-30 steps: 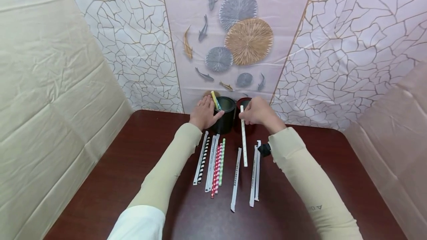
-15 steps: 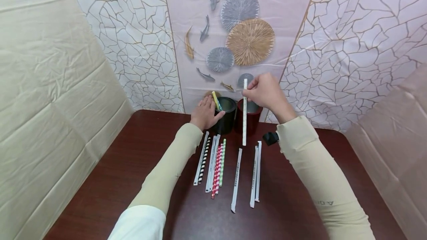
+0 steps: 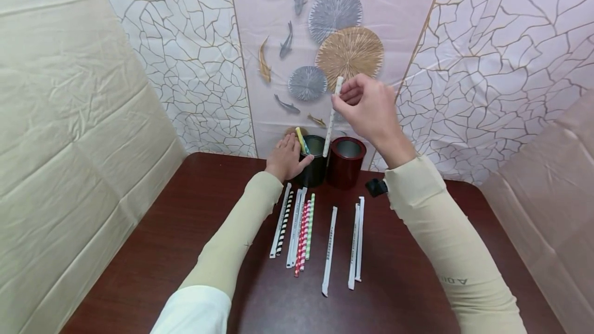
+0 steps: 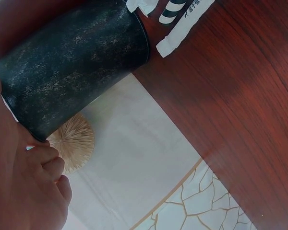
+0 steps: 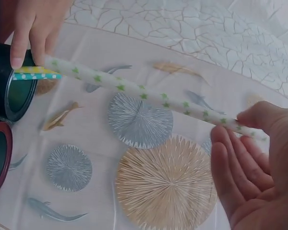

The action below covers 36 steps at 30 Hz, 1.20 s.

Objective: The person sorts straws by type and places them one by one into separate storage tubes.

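Note:
My right hand [image 3: 368, 110] pinches a white paper straw [image 5: 144, 96] with green stars near its upper end, between thumb and fingers. The straw hangs tilted, its lower end overlapping the right rim of the black can [image 3: 312, 169] in the head view. My left hand [image 3: 284, 157] rests on the left side of that can's rim, fingers extended and thumb towards the front. Inside the black can lean a yellow straw [image 5: 31, 70] and a teal dotted straw [image 5: 36, 76]. Right beside it stands a dark red can [image 3: 345, 166].
On the dark wooden table [image 3: 185, 272] lie several straws in rows: a black striped straw [image 3: 284, 226], red patterned straws [image 3: 301, 238], a green striped straw [image 3: 310, 226] and several paper-wrapped straws [image 3: 330, 251]. A patterned cloth backdrop [image 3: 204, 66] rises behind the cans.
My right hand has risen from in front of the red can with the white straw, whose lower end has swung left towards the black can. My left hand stays at the rim.

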Tool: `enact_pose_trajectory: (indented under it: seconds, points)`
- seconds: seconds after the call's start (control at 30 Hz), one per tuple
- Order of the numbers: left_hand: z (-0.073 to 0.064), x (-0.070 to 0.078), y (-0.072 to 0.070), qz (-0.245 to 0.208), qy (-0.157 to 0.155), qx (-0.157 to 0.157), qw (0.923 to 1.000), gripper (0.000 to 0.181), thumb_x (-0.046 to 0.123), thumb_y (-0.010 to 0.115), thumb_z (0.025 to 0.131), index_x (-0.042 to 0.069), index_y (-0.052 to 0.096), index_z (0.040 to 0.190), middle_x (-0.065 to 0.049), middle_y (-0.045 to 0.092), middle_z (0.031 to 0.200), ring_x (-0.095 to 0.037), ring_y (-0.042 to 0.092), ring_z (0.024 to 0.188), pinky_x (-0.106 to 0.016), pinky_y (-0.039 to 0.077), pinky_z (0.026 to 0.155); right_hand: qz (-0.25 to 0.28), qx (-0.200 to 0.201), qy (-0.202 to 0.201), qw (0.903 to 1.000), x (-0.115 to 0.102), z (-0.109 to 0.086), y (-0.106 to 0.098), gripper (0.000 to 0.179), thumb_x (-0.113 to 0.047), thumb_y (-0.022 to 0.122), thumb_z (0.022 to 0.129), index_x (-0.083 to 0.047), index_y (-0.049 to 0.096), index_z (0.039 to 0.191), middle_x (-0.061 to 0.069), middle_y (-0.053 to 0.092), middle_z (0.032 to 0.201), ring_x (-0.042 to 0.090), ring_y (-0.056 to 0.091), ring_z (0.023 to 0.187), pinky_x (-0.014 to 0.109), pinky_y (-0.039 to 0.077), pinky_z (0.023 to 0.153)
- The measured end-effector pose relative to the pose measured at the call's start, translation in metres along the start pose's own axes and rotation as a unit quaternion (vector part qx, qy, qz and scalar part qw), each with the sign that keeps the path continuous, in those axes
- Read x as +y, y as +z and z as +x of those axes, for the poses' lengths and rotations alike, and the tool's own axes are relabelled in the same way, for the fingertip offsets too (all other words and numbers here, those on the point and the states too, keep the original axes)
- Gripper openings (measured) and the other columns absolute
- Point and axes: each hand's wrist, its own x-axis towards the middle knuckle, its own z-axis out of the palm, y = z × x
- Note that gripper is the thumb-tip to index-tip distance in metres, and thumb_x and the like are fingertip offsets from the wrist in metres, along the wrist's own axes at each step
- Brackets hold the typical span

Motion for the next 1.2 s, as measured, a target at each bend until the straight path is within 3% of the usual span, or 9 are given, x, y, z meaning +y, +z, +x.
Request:
enact_pose_trajectory:
  seconds: [0.33, 0.47, 0.6, 0.97, 1.2]
  points:
    - [0.002, 0.000, 0.000, 0.002, -0.004, -0.007, 1.0000, 0.089, 0.067, 0.017, 0.110, 0.001, 0.013, 0.169, -0.018, 0.010, 0.178, -0.029, 0.011, 0.167, -0.040, 0.014, 0.136, 0.052, 0.030, -0.051, 0.9969, 0.008, -0.003, 0.015, 0.016, -0.009, 0.074, 0.094, 0.006, 0.071, 0.099, 0.019, 0.080, 0.090, 0.029, 0.080, 0.081, 0.005, 0.054, 0.069]
    - [0.002, 0.000, 0.000, 0.001, -0.004, -0.007, 1.0000, 0.088, 0.067, 0.017, 0.110, 0.001, 0.013, 0.169, -0.018, 0.009, 0.178, -0.029, 0.010, 0.167, -0.040, 0.014, 0.136, 0.061, 0.034, -0.071, 0.9950, 0.016, -0.006, 0.025, 0.014, -0.006, 0.074, 0.093, 0.007, 0.071, 0.100, 0.021, 0.080, 0.092, 0.030, 0.081, 0.082, 0.024, 0.064, 0.073]
    - [0.002, -0.001, 0.001, 0.001, -0.005, -0.008, 1.0000, 0.088, 0.067, 0.017, 0.110, 0.002, 0.013, 0.169, -0.018, 0.009, 0.179, -0.029, 0.009, 0.167, -0.039, 0.013, 0.137, 0.054, 0.037, -0.082, 0.9944, 0.025, -0.010, 0.038, 0.015, -0.006, 0.074, 0.093, 0.007, 0.072, 0.101, 0.022, 0.080, 0.095, 0.032, 0.081, 0.084, 0.041, 0.067, 0.078]
    - [0.002, -0.001, 0.003, 0.006, -0.001, -0.001, 1.0000, 0.089, 0.067, 0.016, 0.110, 0.001, 0.016, 0.169, -0.017, 0.010, 0.179, -0.029, 0.011, 0.167, -0.039, 0.014, 0.136, 0.033, 0.034, -0.057, 0.9973, 0.059, -0.026, 0.078, 0.016, -0.006, 0.073, 0.093, 0.006, 0.071, 0.104, 0.021, 0.080, 0.096, 0.032, 0.081, 0.089, 0.044, 0.067, 0.081]
    - [0.002, -0.002, 0.002, 0.011, 0.003, -0.002, 0.9999, 0.088, 0.067, 0.016, 0.110, 0.001, 0.016, 0.169, -0.018, 0.010, 0.178, -0.029, 0.011, 0.167, -0.040, 0.014, 0.136, 0.012, 0.010, -0.020, 0.9997, 0.073, -0.034, 0.094, 0.025, -0.015, 0.076, 0.097, 0.004, 0.071, 0.111, 0.021, 0.080, 0.105, 0.033, 0.080, 0.096, 0.045, 0.066, 0.086]
